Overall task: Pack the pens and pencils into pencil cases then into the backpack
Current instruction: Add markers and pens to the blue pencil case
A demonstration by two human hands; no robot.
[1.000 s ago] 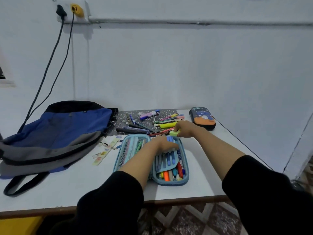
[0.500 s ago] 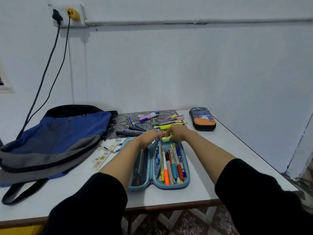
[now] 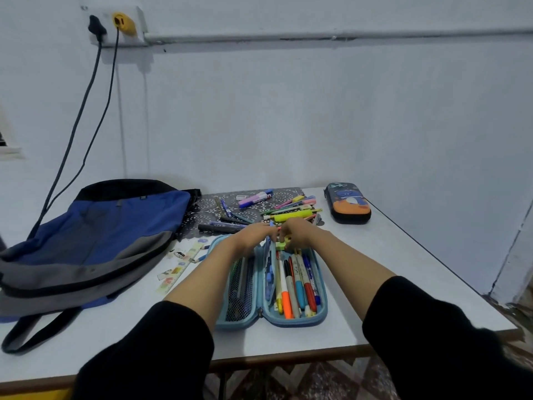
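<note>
1. The blue pencil case (image 3: 294, 320) lies open on the tabletop (image 3: 403, 269), near the front edge. Its right half holds a row of pens (image 3: 297, 281) and its left half is a mesh pocket.
2. The divider flap (image 3: 269, 255), pressed flat over those pens a second ago, now stands on edge, so the row is uncovered.
3. The left hand (image 3: 252, 236) has moved to the flap's far end; I cannot tell whether it grips the flap.
4. The right hand (image 3: 298, 233) pinches a small yellow-green item (image 3: 281, 246) over the right half's far end, probably about to slot it in.
5. Beyond the case, loose pens (image 3: 288, 216) litter a dark mat (image 3: 207, 209).
6. A second pencil case (image 3: 347, 203) sits closed and the backpack (image 3: 101, 226) waits on the left, so much packing remains.
</note>
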